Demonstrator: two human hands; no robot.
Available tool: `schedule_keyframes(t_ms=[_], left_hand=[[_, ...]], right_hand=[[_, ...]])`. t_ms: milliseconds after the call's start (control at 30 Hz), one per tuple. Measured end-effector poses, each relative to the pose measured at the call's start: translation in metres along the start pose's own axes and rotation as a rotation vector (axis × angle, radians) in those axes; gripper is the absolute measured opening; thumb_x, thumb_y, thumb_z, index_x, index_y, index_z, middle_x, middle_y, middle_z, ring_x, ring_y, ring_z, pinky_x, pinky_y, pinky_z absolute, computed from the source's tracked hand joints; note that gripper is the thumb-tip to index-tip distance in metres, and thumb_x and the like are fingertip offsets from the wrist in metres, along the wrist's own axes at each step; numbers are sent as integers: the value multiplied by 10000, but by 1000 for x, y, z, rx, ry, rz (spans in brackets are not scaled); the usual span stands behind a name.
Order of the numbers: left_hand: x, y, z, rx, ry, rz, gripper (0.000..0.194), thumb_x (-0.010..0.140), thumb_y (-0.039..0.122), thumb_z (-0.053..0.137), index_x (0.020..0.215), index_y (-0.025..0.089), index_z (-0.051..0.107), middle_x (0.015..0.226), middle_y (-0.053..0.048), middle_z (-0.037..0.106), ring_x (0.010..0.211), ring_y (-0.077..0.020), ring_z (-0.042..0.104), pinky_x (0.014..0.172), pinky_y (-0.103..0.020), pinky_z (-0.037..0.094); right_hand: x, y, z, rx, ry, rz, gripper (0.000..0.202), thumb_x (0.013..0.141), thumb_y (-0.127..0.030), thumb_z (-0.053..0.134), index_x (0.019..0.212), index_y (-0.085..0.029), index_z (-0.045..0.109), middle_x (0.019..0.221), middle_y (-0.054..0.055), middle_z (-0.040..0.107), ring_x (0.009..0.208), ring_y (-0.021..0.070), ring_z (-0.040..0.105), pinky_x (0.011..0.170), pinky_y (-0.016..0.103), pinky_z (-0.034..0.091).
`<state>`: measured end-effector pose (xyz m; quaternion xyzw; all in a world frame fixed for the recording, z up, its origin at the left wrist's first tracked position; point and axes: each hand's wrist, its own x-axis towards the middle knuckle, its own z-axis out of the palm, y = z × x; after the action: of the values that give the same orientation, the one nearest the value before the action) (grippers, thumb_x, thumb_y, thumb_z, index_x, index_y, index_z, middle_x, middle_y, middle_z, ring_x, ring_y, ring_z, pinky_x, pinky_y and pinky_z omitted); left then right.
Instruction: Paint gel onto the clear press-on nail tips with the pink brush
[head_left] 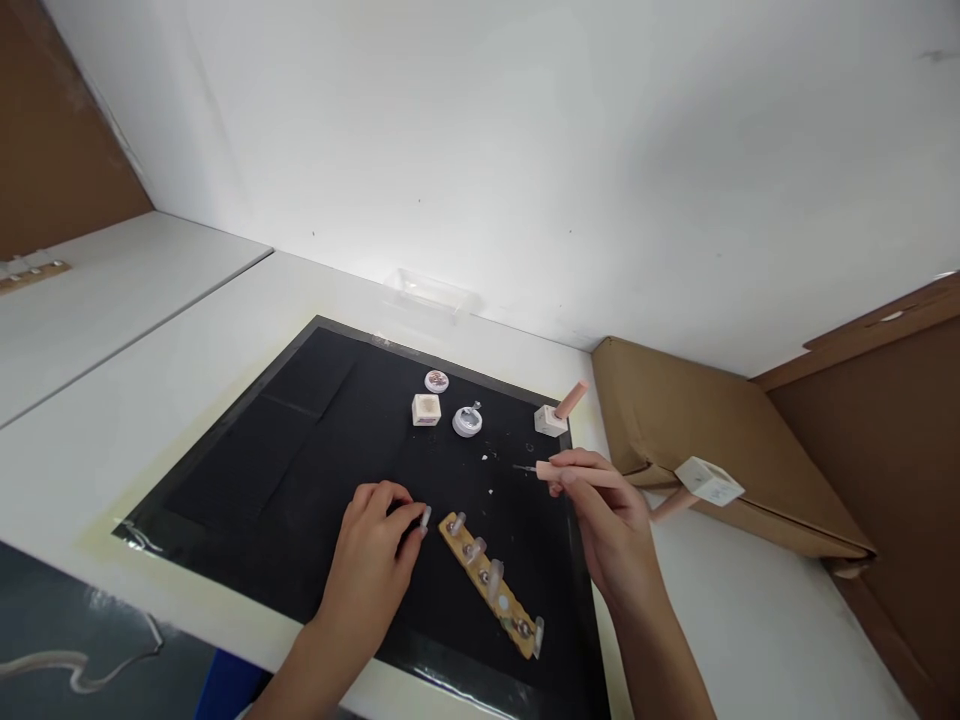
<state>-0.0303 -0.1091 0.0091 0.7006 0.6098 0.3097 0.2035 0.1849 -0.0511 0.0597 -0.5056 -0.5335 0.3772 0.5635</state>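
Between the thumb and fingers of my left hand (375, 545) is a small clear nail tip (426, 516), pinched above the black mat. My right hand (604, 510) grips a nail polish brush (570, 473) by its pink handle, its thin bristle end pointing left. A wooden nail tip stand (487, 585) lies between my hands, with several clear tips mounted on it by metal studs and one spot bare. Beyond it sit a white square bottle (426, 409), an opened round jar (467, 421) with silvery contents, and a small round lid or pot (436, 381).
A white bottle with a pink cap (551, 420) stands at the mat's right edge. Another pink-capped bottle (709, 482) is by a cardboard box (697, 430). Against the wall lies a clear plastic tray (431, 292). The black mat (247, 440) covers much of the white table.
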Motion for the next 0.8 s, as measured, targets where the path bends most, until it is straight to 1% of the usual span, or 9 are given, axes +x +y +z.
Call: schedule_keyframes(t_ms=[67,167,267,333,400,467,567,700,800], left_hand=[[2,-5,-7,-46,-69,9,257,799,58,583,1004,155,703,981,-85,628,951,-259,563,839,-420,519],[14,-12,-26,-97,-139,29,317,802,51,549,1067,167,678,1026,-79,622,978,-240,567,896,-398,493],[36,-16,-44,-73,-85,47,317,832,100,518,1113,157,653,1066,-101,607,1036,-266,540,931,-431,451],[55,-16,-50,-116,-62,58,364,814,132,554,1172,152,622,1092,-114,601,1079,-294,511,954,-459,415],[74,-16,-47,-260,-67,36,463,741,121,632,1202,157,602,1144,-121,598,1123,-321,478,987,-480,363],[90,-17,-40,-317,-68,34,511,683,113,682,1186,173,611,1184,-113,600,1148,-327,465,1010,-474,329],[108,-18,-27,-416,-61,-9,395,666,122,703,1057,168,669,1092,-100,648,1109,-313,498,1002,-438,326],[118,-14,-25,-625,-85,-148,231,697,262,729,895,151,685,885,-77,678,931,-263,581,841,-348,420],[117,-2,-34,-844,-184,-243,342,740,460,687,852,138,675,788,-62,661,770,-194,600,669,-270,436]], right_hand=[[-1,1,0,2,-6,-6,112,713,-269,703,605,-242,700,829,16,670,680,143,566,579,271,436],[-2,1,0,4,-18,-15,118,713,-277,702,604,-235,692,835,17,670,691,150,578,593,280,445],[-3,-1,2,5,-33,-27,134,727,-291,696,605,-237,685,838,16,669,705,152,586,614,287,454],[-4,-3,3,0,-50,-39,138,734,-299,695,611,-236,687,839,19,670,717,157,591,630,295,461],[-6,-5,4,-7,-67,-53,141,743,-308,690,622,-235,692,842,23,671,723,161,594,641,301,468],[-7,-7,5,-17,-79,-69,145,757,-314,679,635,-236,694,844,24,671,720,159,596,642,301,475],[-8,-9,6,-37,-97,-97,153,778,-315,662,654,-233,696,840,26,671,716,156,602,622,290,478],[-10,-11,7,-70,-107,-160,167,805,-313,638,673,-225,689,828,31,671,754,167,619,621,283,482],[-13,-14,10,-104,-101,-232,159,824,-290,623,686,-226,672,813,27,661,766,171,615,663,296,484]])
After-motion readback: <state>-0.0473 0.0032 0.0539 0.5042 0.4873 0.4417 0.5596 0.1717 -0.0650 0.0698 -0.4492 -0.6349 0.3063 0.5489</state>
